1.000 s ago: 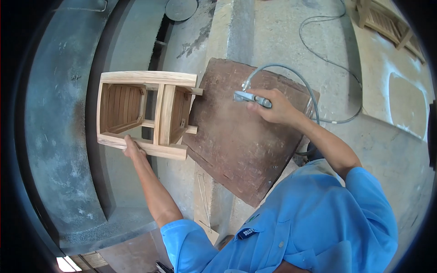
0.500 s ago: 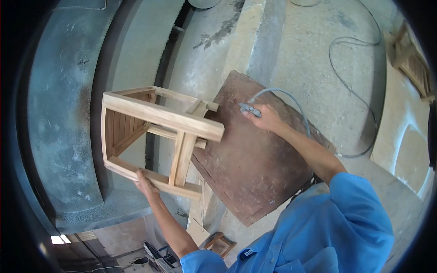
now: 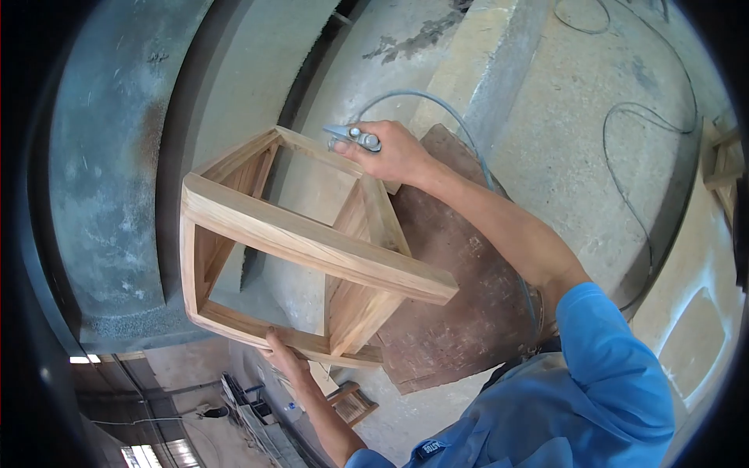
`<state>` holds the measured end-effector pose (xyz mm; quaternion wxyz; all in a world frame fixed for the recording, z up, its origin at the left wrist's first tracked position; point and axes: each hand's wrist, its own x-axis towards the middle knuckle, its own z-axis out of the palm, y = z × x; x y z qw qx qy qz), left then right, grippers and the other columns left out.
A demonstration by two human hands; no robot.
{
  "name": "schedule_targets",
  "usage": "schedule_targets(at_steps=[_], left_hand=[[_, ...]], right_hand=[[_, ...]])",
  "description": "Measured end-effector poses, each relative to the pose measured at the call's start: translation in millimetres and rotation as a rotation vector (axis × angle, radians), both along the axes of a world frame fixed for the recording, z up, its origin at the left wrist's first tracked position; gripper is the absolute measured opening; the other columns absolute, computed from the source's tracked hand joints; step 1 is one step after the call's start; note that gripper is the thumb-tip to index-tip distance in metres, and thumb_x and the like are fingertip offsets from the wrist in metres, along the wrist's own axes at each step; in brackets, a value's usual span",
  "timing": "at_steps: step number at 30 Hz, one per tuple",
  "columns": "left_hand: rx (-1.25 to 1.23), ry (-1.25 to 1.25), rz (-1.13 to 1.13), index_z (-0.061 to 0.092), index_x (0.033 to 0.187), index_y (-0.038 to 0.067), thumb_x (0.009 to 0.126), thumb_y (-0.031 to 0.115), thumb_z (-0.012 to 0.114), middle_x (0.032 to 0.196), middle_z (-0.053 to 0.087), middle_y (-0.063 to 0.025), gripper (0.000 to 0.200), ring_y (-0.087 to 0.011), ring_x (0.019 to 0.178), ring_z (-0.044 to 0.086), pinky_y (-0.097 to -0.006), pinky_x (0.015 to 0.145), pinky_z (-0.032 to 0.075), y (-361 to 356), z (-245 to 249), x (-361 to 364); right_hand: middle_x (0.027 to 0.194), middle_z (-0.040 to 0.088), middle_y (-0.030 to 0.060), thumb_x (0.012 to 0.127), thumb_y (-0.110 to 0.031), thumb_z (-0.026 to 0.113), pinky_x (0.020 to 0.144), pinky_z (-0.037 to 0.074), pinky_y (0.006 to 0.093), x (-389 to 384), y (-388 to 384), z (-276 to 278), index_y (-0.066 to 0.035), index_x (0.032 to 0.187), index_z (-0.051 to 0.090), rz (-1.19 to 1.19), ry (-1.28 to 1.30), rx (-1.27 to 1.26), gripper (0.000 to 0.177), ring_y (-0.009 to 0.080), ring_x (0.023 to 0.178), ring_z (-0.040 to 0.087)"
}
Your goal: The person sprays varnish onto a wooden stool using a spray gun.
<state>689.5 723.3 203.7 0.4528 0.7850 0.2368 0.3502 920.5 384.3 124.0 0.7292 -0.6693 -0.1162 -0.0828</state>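
A bare wooden stool (image 3: 312,242) with a slatted panel at its left end is tilted in front of me. My left hand (image 3: 282,357) grips its lower rail, with the fingers partly hidden behind the wood. My right hand (image 3: 394,154) is closed round a small grey air gun (image 3: 355,139), held above the stool's far side. The gun's nozzle points left. From it a blue-grey hose (image 3: 452,117) curves back past my right forearm.
Below the stool lies a worn brown board (image 3: 460,312). On the left stands a large curved, grey-blue metal surface (image 3: 109,171). A thin cable (image 3: 612,156) loops over the floor at right. Another wooden piece (image 3: 725,175) stands at far right, and a small slatted one (image 3: 353,404) lies below.
My right hand has moved left with the air gun, from over the board to above the stool. The stool has turned and come nearer, still in my left hand.
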Motion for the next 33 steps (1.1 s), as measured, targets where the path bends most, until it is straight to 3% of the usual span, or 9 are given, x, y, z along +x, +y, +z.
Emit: schedule_targets(at_steps=[10, 13, 15, 19, 22, 23, 27, 29, 33], left_hand=[[-0.052, -0.02, 0.102, 0.042, 0.122, 0.003, 0.086, 0.026, 0.062, 0.103, 0.054, -0.0115, 0.047, -0.0212, 0.09, 0.058, -0.0367, 0.077, 0.051, -16, -26, -31], [-0.07, 0.012, 0.19, 0.043, 0.118, 0.002, 0.086, 0.025, 0.063, 0.099, 0.055, -0.0115, 0.045, -0.0209, 0.088, 0.058, -0.0366, 0.077, 0.051, -6, -41, -40], [0.007, -0.006, 0.103, 0.044, 0.115, -0.003, 0.088, 0.017, 0.062, 0.099, 0.058, -0.015, 0.038, -0.0202, 0.085, 0.06, -0.0342, 0.073, 0.052, 0, -46, -47], [-0.077, -0.058, 0.053, 0.05, 0.105, -0.001, 0.086, 0.011, 0.063, 0.089, 0.061, -0.0117, 0.026, -0.0172, 0.077, 0.061, -0.0315, 0.068, 0.051, -27, -40, -46], [-0.061, -0.057, 0.067, 0.052, 0.102, -0.001, 0.086, 0.01, 0.063, 0.09, 0.061, -0.0108, 0.023, -0.0165, 0.079, 0.06, -0.0313, 0.07, 0.05, -23, -53, -56], [-0.05, -0.06, 0.069, 0.053, 0.101, -0.001, 0.085, 0.011, 0.064, 0.091, 0.06, -0.0102, 0.023, -0.0161, 0.08, 0.059, -0.0311, 0.072, 0.05, -23, -57, -58], [-0.037, -0.039, 0.075, 0.053, 0.106, -0.003, 0.083, 0.011, 0.066, 0.093, 0.061, -0.0095, 0.03, -0.0157, 0.085, 0.058, -0.0311, 0.076, 0.048, -33, -66, -72], [-0.036, -0.036, 0.071, 0.053, 0.107, -0.003, 0.083, 0.011, 0.067, 0.094, 0.061, -0.0095, 0.031, -0.0161, 0.086, 0.058, -0.031, 0.077, 0.048, -36, -74, -79], [-0.124, -0.028, 0.038, 0.055, 0.109, -0.003, 0.081, 0.01, 0.069, 0.096, 0.062, -0.0094, 0.034, -0.0173, 0.088, 0.059, -0.0306, 0.08, 0.047, -46, -95, -100]], right_hand=[[0.092, 0.07, 0.0167, 0.084, -0.053, 0.063, 0.081, 0.052, 0.0436, -24, 7, -68, -0.013, 0.11, 0.07, -0.011, 0.157, -0.319, 0.048, 0.0365, 0.091, 0.067], [0.081, 0.07, 0.0117, 0.087, -0.053, 0.062, 0.071, 0.054, 0.0401, -22, 15, -52, -0.01, 0.104, 0.071, -0.013, 0.123, -0.325, 0.048, 0.0292, 0.077, 0.069], [0.069, 0.065, 0.0041, 0.091, -0.051, 0.06, 0.053, 0.05, 0.0309, -13, 30, -34, -0.005, 0.094, 0.069, 0.24, 0.065, 0.105, 0.047, 0.0155, 0.061, 0.064], [0.066, 0.062, 0.0019, 0.096, -0.044, 0.057, 0.039, 0.037, 0.0234, -14, 54, 17, -0.004, 0.086, 0.063, 0.411, 0.19, 0.231, 0.041, 0.008, 0.058, 0.059], [0.067, 0.063, 0.002, 0.096, -0.038, 0.059, 0.043, 0.04, 0.024, -15, 65, 21, -0.002, 0.093, 0.063, 0.452, 0.185, 0.003, 0.036, 0.0083, 0.058, 0.059], [0.082, 0.068, 0.0066, 0.094, -0.03, 0.061, 0.061, 0.049, 0.0272, -15, 70, 13, 0.001, 0.105, 0.063, 0.4, 0.168, -0.133, 0.033, 0.0124, 0.074, 0.063], [0.082, 0.068, 0.0036, 0.086, -0.025, 0.069, 0.069, 0.048, 0.0274, -42, 66, -12, 0.001, 0.105, 0.068, 0.361, 0.071, -0.077, 0.032, 0.0074, 0.076, 0.058], [0.082, 0.068, 0.0032, 0.086, -0.023, 0.069, 0.068, 0.048, 0.0271, -27, 68, -68, 0.001, 0.105, 0.069, 0.277, -0.002, -0.093, 0.031, 0.0066, 0.076, 0.057], [0.073, 0.065, 0.0011, 0.088, -0.027, 0.067, 0.061, 0.046, 0.0263, -82, 19, -35, 0.0, 0.091, 0.067, 0.21, -0.063, -0.27, 0.027, 0.0078, 0.067, 0.057]])
